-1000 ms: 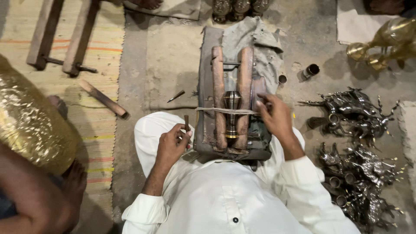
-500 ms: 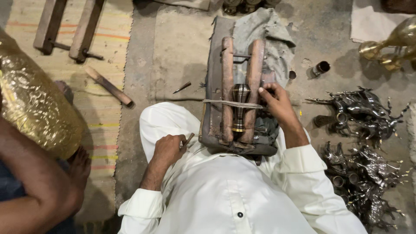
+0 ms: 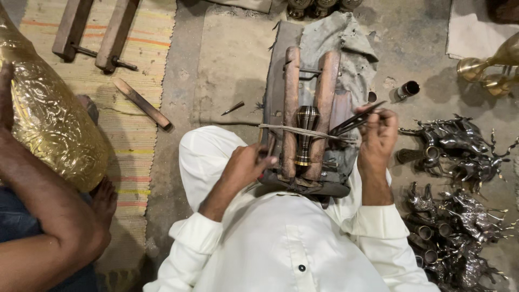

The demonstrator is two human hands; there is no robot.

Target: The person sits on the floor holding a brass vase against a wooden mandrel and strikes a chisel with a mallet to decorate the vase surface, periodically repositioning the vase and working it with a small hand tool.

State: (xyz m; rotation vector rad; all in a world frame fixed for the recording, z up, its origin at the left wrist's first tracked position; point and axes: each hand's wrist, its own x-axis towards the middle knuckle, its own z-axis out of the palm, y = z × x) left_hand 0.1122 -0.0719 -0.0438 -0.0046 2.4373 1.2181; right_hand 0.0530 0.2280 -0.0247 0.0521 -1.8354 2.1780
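Observation:
A small dark, ribbed metal piece stands clamped between two wooden bars on a cloth-covered block in front of my knees. A thin cord runs across the bars. My left hand rests at the left bar, its fingers closed around a small thin tool that points up at the cord. My right hand is just right of the bars and grips a pair of thin dark metal rods whose tips slant up and to the right. White sleeves cover both forearms.
Another person's arm holds a large embossed golden vessel at the left. A spare wooden clamp and a wedge lie on the striped mat. Dark metal figurines pile at the right; brass pieces top right.
My right hand left the clamped piece, moved right and now holds the dark rods. My left hand came off my knee up to the left bar with its small tool.

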